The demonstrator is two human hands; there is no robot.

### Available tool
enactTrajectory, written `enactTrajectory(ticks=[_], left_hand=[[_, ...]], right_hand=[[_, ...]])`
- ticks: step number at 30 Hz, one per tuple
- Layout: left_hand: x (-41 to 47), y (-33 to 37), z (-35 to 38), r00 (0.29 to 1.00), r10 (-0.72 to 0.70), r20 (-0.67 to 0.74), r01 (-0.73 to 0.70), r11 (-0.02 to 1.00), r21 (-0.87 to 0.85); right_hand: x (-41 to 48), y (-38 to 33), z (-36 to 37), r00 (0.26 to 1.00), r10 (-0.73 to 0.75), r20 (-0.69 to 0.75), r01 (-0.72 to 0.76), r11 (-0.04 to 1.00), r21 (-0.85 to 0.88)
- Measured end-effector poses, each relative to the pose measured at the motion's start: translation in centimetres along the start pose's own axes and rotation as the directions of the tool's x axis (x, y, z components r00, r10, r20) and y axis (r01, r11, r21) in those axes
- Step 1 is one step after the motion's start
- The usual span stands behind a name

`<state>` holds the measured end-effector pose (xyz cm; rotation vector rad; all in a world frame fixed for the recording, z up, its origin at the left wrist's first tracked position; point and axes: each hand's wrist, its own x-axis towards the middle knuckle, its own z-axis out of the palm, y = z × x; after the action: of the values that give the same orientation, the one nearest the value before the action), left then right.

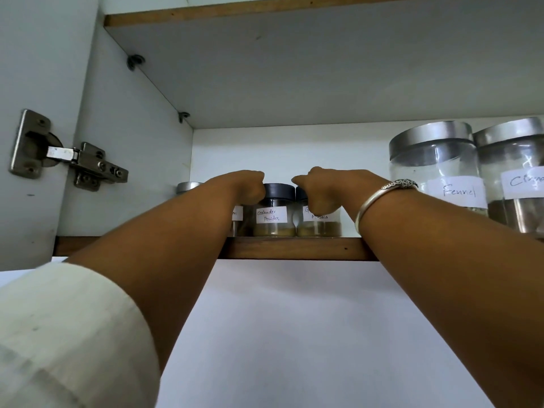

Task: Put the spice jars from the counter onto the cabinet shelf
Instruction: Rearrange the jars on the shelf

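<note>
- Coriander jar (274, 210) and masala jar (319, 220) stand on the shelf (294, 248).
- Left hand (247, 187) and right hand (326, 187) are curled over jars; whether they grip, I cannot tell.
- The desk is not visible.

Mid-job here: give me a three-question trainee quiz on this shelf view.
1. True or false: the coriander powder jar stands on the shelf.
2. Which wrist wears the bangle? A left, B right.
3. Fill in: the big steel-lidded jar nearest the right hand is labelled ____.
Key: 1 true; 2 B; 3 Fennel.
</note>
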<state>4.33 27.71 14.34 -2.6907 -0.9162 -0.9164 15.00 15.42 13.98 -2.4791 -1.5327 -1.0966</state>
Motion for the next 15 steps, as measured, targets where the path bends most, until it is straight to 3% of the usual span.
enactTrajectory(ticks=[7, 12, 15], left_hand=[[-0.22, -0.35, -0.32, 0.999, -0.036, 0.015, 0.034, 0.994, 0.101], [-0.25, -0.39, -0.19, 0.999, -0.041, 0.017, 0.040, 0.997, 0.066], [-0.78, 0.05, -0.25, 0.998, -0.005, -0.063, 0.006, 1.000, 0.014]], right_hand=[[-0.38, -0.39, -0.44, 0.996, -0.052, 0.077, 0.044, 0.995, 0.092], [-0.11, -0.36, -0.23, 0.999, -0.038, 0.036, 0.034, 0.993, 0.110], [-0.10, -0.44, -0.07, 0.998, -0.045, -0.034, 0.049, 0.992, 0.113]])
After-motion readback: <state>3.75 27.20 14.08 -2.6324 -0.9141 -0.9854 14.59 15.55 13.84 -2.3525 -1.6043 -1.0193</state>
